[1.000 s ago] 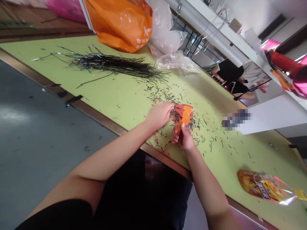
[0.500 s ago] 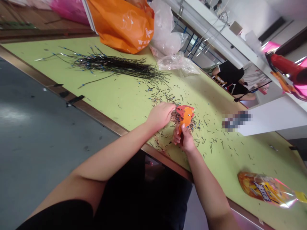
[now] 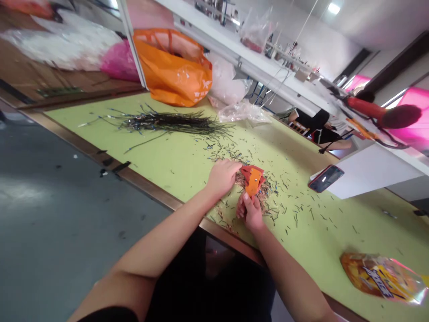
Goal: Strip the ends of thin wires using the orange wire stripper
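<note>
My right hand [image 3: 250, 211] is wrapped round the handles of an orange and red wire stripper [image 3: 254, 181]. My left hand [image 3: 221, 178] is closed, its fingertips right by the stripper's jaws. What those fingers pinch, if anything, is too small to make out. Under the tool lies a heap of bare copper strands and short black offcuts [image 3: 262, 199], with more scraps strewn around. Beyond the left hand, a long bundle of black wires [image 3: 174, 121] with some blue ends lies across the green table [image 3: 161, 172].
An orange bag [image 3: 177, 76] and clear plastic bags [image 3: 231, 87] stand at the back. A phone [image 3: 325, 178] rests against a white panel at right. In front of it lies a drink bottle [image 3: 382, 277]. A seated person [image 3: 311, 123] is partly visible beyond the table.
The camera view has tilted up, so the table and bundle appear lower. Both hands stay together at the wire stripper, with the right hand still gripping its handles.
</note>
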`<state>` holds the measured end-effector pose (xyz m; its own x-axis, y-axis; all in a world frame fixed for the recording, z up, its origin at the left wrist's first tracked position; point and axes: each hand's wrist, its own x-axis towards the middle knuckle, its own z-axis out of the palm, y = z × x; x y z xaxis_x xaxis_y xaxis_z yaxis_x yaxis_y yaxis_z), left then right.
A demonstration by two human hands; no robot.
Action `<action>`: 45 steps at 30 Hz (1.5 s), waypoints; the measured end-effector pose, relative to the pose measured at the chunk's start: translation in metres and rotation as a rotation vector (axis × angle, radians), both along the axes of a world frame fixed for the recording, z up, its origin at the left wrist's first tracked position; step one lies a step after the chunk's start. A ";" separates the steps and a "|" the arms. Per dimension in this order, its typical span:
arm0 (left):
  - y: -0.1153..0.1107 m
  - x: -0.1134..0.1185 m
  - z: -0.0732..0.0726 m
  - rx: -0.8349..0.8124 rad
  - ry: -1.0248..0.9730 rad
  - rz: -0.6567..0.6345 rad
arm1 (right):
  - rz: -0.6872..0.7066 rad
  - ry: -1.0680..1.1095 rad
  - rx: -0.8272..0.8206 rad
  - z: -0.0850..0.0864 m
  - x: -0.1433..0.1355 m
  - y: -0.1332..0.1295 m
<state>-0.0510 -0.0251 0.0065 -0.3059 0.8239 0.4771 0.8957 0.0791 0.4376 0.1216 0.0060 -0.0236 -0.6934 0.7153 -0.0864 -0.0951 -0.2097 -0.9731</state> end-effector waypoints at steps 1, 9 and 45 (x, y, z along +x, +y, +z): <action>0.000 0.000 -0.001 0.011 0.002 0.000 | -0.008 0.004 0.010 0.000 0.001 -0.001; 0.005 -0.006 -0.013 0.072 -0.008 -0.007 | -0.021 0.034 0.010 0.000 0.000 -0.004; -0.041 0.043 0.069 0.499 -0.570 -0.011 | -0.063 0.158 -0.136 0.000 -0.007 0.025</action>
<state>-0.0078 -0.0665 0.0756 -0.6102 0.5559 0.5645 0.5192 -0.2576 0.8149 0.1144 0.0314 -0.0235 -0.6602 0.7469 -0.0790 -0.2616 -0.3272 -0.9080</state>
